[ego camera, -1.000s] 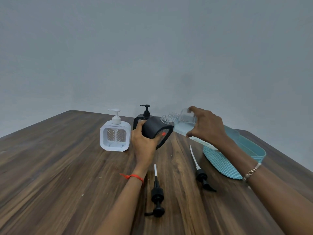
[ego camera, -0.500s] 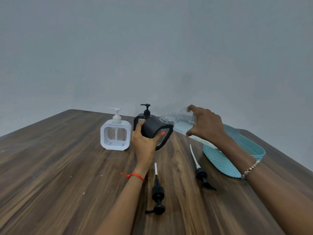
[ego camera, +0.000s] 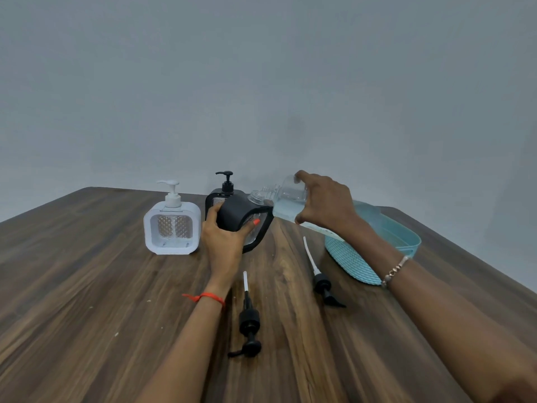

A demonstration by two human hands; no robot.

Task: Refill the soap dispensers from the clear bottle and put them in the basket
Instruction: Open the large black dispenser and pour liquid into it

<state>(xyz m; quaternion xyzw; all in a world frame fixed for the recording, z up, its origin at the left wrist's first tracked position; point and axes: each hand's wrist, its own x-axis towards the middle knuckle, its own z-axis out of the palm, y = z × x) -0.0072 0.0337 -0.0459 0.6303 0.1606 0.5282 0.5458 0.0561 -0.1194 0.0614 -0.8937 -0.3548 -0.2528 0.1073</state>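
Head view: clear bottle (ego camera: 290,194), gripped by right hand (ego camera: 328,205), is tipped closer to black dispenser (ego camera: 235,212), gripped by left hand (ego camera: 225,242); pouring judged imminent.

The left hand (ego camera: 225,242) is gripping a tilted black dispenser (ego camera: 242,216); the right hand (ego camera: 325,203) is tipping the clear bottle (ego camera: 286,199) toward its neck. A black pump (ego camera: 248,318) is lying just beside the left wrist.

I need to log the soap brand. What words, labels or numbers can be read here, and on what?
None can be read. The clear bottle, the tilted black dispenser, the white dispenser and the basket show no legible print; any fine print is too small or blurred to tell.
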